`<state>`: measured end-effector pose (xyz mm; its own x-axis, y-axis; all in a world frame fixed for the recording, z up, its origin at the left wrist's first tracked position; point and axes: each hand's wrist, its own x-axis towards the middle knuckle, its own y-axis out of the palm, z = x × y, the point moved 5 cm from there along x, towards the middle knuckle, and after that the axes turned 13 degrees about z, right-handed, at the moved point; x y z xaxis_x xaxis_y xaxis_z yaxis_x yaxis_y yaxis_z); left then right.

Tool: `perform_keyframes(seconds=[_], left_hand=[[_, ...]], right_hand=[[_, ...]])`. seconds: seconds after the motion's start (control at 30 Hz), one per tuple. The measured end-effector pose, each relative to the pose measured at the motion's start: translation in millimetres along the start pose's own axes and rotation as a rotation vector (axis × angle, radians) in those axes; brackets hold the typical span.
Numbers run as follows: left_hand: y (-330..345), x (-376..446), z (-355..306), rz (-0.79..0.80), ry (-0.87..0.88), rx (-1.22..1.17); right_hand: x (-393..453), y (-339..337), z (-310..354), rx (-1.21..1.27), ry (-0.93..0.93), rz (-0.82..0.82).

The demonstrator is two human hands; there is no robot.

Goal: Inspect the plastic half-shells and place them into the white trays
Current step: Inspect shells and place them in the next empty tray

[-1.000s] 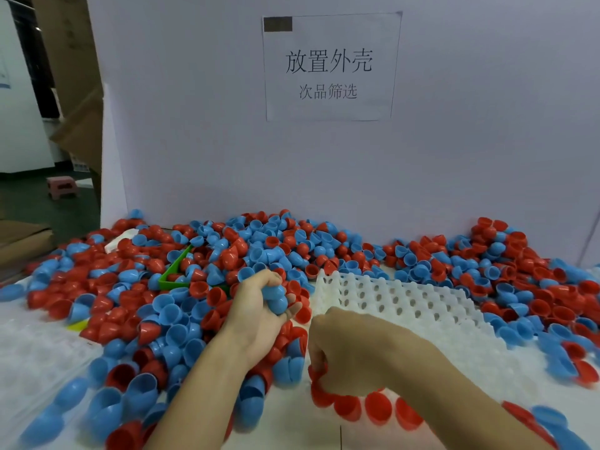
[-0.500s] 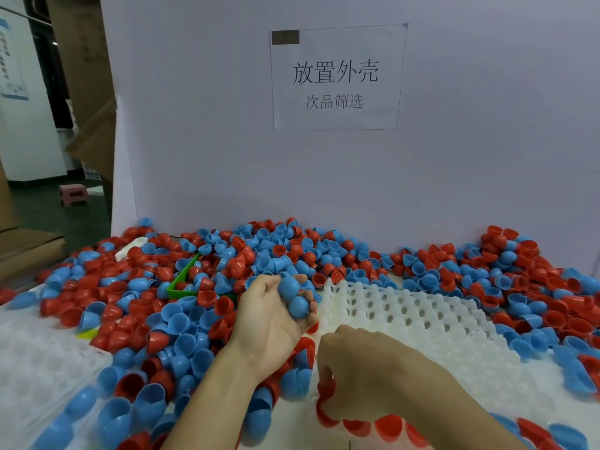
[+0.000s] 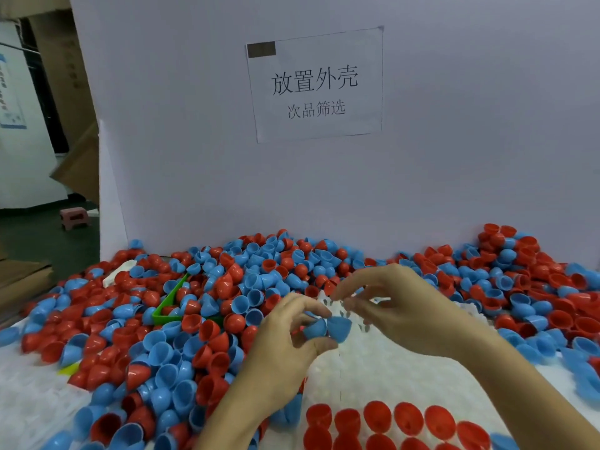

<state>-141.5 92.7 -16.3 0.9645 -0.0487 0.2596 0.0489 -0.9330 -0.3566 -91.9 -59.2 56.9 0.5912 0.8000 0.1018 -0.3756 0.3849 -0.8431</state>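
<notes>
Blue plastic half-shells (image 3: 328, 328), a small cluster of them, sit in the left hand (image 3: 285, 345), fingers and thumb curled round them, right above the near-left part of the white dimpled plastic tray (image 3: 383, 368). The right hand (image 3: 402, 313) hovers over that same tray, just beside the cluster, fingers spread and loosely bent, holding nothing that can be made out. On the tray's near edge, red plastic half-shells (image 3: 376, 417) are seated in rows in its pockets. Left of the tray and behind it lies a big loose heap of red and blue shells (image 3: 194, 319), with a green plastic bin (image 3: 168, 303) half buried in it. Behind the tray stands a pale board (image 3: 454, 141) carrying a printed paper sign (image 3: 315, 86).
</notes>
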Motion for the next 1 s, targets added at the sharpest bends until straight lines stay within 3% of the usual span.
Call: perform_keyframes(seconds=[0.37,0.53,0.67,1.0], left_hand=[[-1,1,-2,0.055,0.058,-0.278],[2,3,0,0.028,0.060,-0.299],[-1,2,3,-0.019,0.053,-0.230],[0,5,9,-0.107,0.056,-0.145]], right_hand=[[1,16,-14,-0.117,-0.039,0.118],[-12,-10,-16,-0.108,-0.020,-0.012],[-44,-48,-45,-0.090,0.123,-0.106],[-143,-59,-131,-0.120,0.550,0.017]])
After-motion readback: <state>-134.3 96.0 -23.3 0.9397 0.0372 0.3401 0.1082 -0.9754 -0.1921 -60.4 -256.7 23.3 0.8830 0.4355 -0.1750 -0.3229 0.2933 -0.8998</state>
